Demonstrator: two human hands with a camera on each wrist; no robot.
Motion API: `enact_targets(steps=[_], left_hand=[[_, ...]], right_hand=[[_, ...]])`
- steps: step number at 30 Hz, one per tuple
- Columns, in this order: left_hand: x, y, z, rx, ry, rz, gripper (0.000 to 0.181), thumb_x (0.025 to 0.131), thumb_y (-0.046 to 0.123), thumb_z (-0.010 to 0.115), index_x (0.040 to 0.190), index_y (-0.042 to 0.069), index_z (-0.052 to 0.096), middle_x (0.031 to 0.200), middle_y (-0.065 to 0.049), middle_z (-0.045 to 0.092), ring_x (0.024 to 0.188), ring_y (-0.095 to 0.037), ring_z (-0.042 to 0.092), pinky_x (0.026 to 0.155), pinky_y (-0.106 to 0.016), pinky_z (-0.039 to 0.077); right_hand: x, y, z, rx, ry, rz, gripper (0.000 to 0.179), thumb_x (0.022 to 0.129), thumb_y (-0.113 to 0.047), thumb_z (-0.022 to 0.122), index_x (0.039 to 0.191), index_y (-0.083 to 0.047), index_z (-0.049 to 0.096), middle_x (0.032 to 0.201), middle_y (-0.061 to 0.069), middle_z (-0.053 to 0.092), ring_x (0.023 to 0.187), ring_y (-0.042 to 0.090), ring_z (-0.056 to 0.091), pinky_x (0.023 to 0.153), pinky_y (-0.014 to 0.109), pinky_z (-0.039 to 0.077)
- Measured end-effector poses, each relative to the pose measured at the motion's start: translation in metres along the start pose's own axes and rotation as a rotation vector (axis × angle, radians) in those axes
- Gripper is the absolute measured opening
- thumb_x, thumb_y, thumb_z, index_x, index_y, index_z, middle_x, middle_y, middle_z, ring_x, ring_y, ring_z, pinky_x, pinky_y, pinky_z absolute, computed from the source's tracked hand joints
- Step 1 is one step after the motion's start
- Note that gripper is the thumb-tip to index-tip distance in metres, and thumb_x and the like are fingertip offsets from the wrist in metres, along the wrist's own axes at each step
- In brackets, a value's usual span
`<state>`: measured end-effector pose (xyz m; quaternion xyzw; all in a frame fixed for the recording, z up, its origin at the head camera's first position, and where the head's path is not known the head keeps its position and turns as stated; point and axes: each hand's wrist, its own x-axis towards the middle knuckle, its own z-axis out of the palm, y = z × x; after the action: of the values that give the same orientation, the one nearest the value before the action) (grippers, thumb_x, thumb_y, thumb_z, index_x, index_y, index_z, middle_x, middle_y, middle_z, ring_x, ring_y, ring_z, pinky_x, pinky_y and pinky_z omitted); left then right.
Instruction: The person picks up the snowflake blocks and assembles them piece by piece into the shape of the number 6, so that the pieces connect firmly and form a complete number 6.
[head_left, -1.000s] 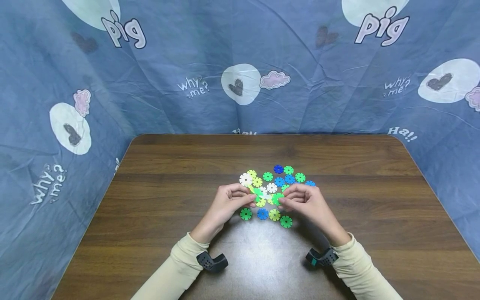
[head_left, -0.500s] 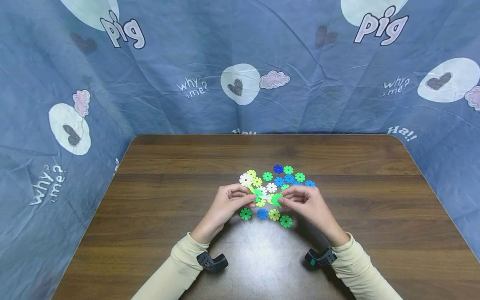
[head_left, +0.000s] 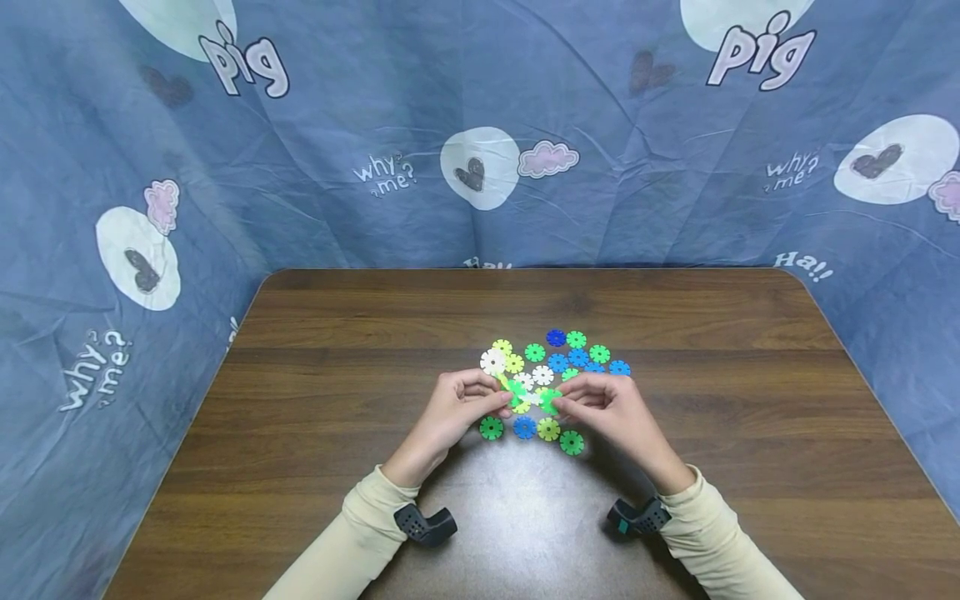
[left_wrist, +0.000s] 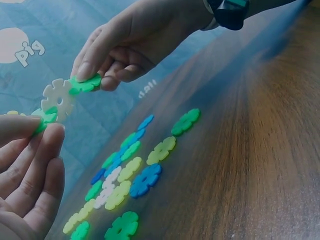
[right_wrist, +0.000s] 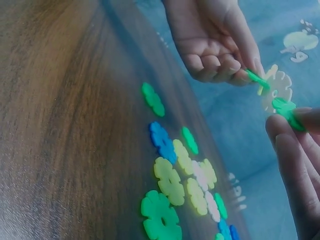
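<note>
My left hand pinches a green snowflake disc between thumb and fingers. That disc is joined to a white snowflake disc and belongs to a short raised chain. A yellow disc and a larger-looking white disc sit at the chain's far end, past my left fingertips. My right hand pinches another green disc, whose edge meets the near white disc at an angle. Both hands hold the pieces above the table, fingertips facing each other.
Loose discs lie flat under and beyond the hands, among them a green one, a blue one, a yellow one and a dark blue one. The brown wooden table ends at a blue printed cloth.
My right hand has shifted slightly left, bringing its green disc closer in against the white disc. The left hand stays nearly still, with the chain's far white disc tipping a little.
</note>
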<state>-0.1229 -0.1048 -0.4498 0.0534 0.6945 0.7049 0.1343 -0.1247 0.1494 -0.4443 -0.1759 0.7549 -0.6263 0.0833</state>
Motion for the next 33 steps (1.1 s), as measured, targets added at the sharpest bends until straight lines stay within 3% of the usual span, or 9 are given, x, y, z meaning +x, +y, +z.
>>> enact_targets(steps=[7, 16, 23, 29, 33], left_hand=[[0.0, 0.001, 0.0, 0.023, -0.009, 0.004, 0.016, 0.093, 0.004, 0.074, 0.101, -0.009, 0.069, 0.084, -0.007, 0.079, 0.077, -0.025, 0.078, 0.082, -0.048, 0.064], [-0.002, 0.005, -0.001, 0.056, -0.015, -0.005, 0.018, 0.092, 0.007, 0.075, 0.1, -0.009, 0.071, 0.087, -0.021, 0.078, 0.074, -0.021, 0.077, 0.08, -0.046, 0.065], [-0.003, 0.004, -0.001, 0.029, -0.012, -0.029, 0.019, 0.092, 0.006, 0.076, 0.101, -0.01, 0.071, 0.083, -0.013, 0.079, 0.072, -0.02, 0.077, 0.076, -0.04, 0.065], [-0.002, 0.003, 0.0, 0.015, 0.005, -0.031, 0.017, 0.092, 0.007, 0.076, 0.099, -0.007, 0.071, 0.082, -0.013, 0.079, 0.071, -0.017, 0.076, 0.074, -0.036, 0.065], [-0.001, 0.003, -0.001, -0.005, 0.04, -0.012, 0.014, 0.092, 0.008, 0.076, 0.098, -0.004, 0.071, 0.085, -0.015, 0.078, 0.072, -0.016, 0.075, 0.078, -0.04, 0.065]], right_hand=[[0.0, 0.001, 0.002, -0.035, 0.016, 0.025, 0.016, 0.092, -0.005, 0.076, 0.102, 0.007, 0.074, 0.088, 0.022, 0.078, 0.077, 0.025, 0.079, 0.07, 0.035, 0.065], [-0.001, 0.002, 0.007, -0.02, 0.034, 0.018, 0.016, 0.092, -0.003, 0.076, 0.1, 0.009, 0.073, 0.088, 0.024, 0.078, 0.074, 0.025, 0.079, 0.068, 0.038, 0.065], [-0.001, 0.006, 0.011, 0.021, 0.025, 0.021, 0.015, 0.092, 0.0, 0.074, 0.101, 0.012, 0.071, 0.088, 0.027, 0.076, 0.074, 0.024, 0.079, 0.069, 0.044, 0.065], [0.0, 0.007, 0.012, 0.036, 0.042, 0.04, 0.017, 0.092, -0.001, 0.074, 0.103, 0.012, 0.071, 0.09, 0.028, 0.076, 0.074, 0.025, 0.079, 0.069, 0.045, 0.065], [0.001, 0.009, 0.012, 0.049, 0.029, 0.037, 0.018, 0.093, -0.003, 0.073, 0.105, 0.01, 0.071, 0.093, 0.027, 0.077, 0.076, 0.026, 0.079, 0.07, 0.045, 0.065]])
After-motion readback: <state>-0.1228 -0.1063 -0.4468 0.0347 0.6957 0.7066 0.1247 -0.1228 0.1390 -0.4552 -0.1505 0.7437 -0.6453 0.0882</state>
